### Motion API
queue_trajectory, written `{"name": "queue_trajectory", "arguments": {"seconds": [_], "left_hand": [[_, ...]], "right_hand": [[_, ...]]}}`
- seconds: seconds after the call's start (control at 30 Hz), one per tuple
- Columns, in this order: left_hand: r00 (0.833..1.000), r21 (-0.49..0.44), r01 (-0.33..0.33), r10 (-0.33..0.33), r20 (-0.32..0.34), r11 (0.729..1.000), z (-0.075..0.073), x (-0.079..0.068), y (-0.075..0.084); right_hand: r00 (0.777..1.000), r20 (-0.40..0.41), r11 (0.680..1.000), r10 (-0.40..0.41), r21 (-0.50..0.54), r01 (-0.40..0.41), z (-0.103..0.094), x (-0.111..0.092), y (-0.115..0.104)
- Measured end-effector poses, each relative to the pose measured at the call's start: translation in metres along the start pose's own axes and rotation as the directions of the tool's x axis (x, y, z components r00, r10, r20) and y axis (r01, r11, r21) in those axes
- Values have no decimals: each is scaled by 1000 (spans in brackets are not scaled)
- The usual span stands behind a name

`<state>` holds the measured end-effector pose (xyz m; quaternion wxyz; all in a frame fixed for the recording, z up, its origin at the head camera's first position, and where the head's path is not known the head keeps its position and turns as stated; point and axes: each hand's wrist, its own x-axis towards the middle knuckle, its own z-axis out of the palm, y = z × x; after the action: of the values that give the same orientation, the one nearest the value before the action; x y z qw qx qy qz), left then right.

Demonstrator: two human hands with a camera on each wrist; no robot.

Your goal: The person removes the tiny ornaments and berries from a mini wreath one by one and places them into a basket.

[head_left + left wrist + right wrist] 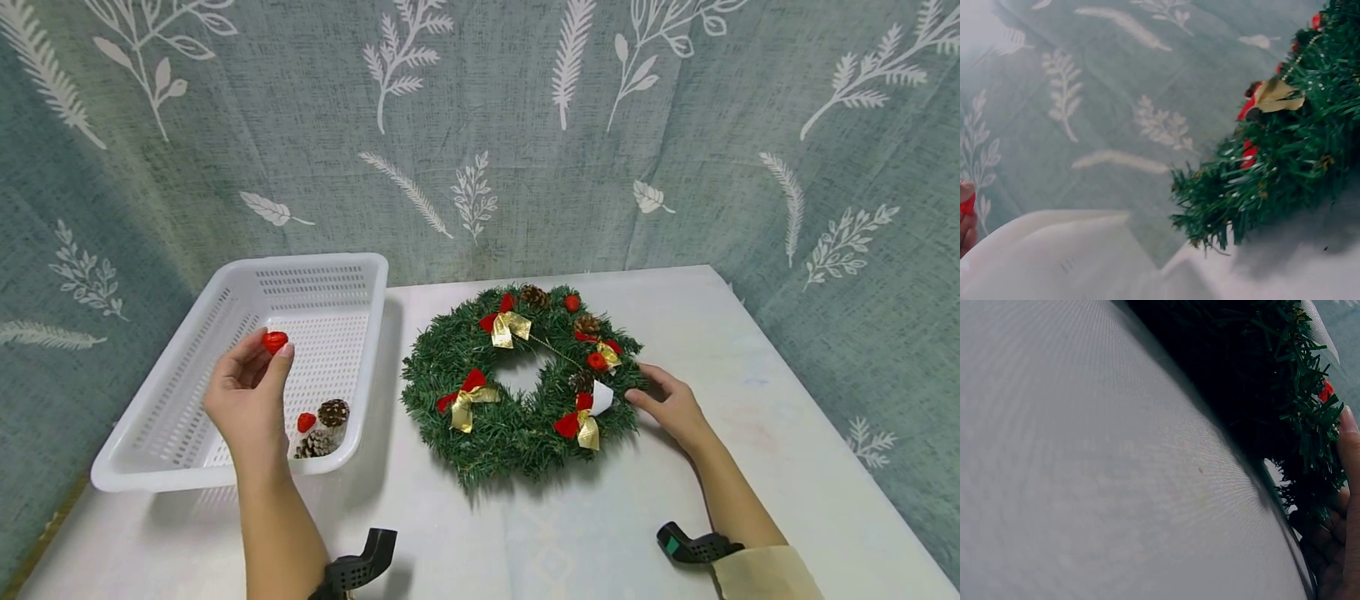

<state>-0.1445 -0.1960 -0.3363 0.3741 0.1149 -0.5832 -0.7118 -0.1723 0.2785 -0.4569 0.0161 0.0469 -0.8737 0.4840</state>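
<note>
My left hand (251, 392) is raised over the white basket (375, 333), pinching a small red berry ornament (274, 342) between thumb and fingertips. At the left edge of the left wrist view, part of this hand and the red ornament (967, 205) show. A green Christmas wreath (450, 450) lies on the table, decorated with red-and-gold bows (467, 402), pine cones (534, 296) and red berries (572, 302). My right hand (675, 408) holds the wreath's right edge. In the right wrist view its thumb (1350, 447) lies above the branches and its fingers are underneath, partly hidden.
Inside the basket's near right corner lie another red berry (306, 422) and pine cones (333, 412). A white piece (602, 398) sits by the wreath's lower right bow. Behind the white table (765, 433) hangs a grey-green curtain (315, 150) with leaf prints.
</note>
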Motion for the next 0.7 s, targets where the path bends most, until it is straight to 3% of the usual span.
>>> {"name": "queue_trajectory", "arguments": {"seconds": [0.7], "left_hand": [[993, -7, -10, 9, -119, 1000, -12, 8, 1]], "right_hand": [[999, 23, 999, 23, 31, -23, -1, -1, 0]]}}
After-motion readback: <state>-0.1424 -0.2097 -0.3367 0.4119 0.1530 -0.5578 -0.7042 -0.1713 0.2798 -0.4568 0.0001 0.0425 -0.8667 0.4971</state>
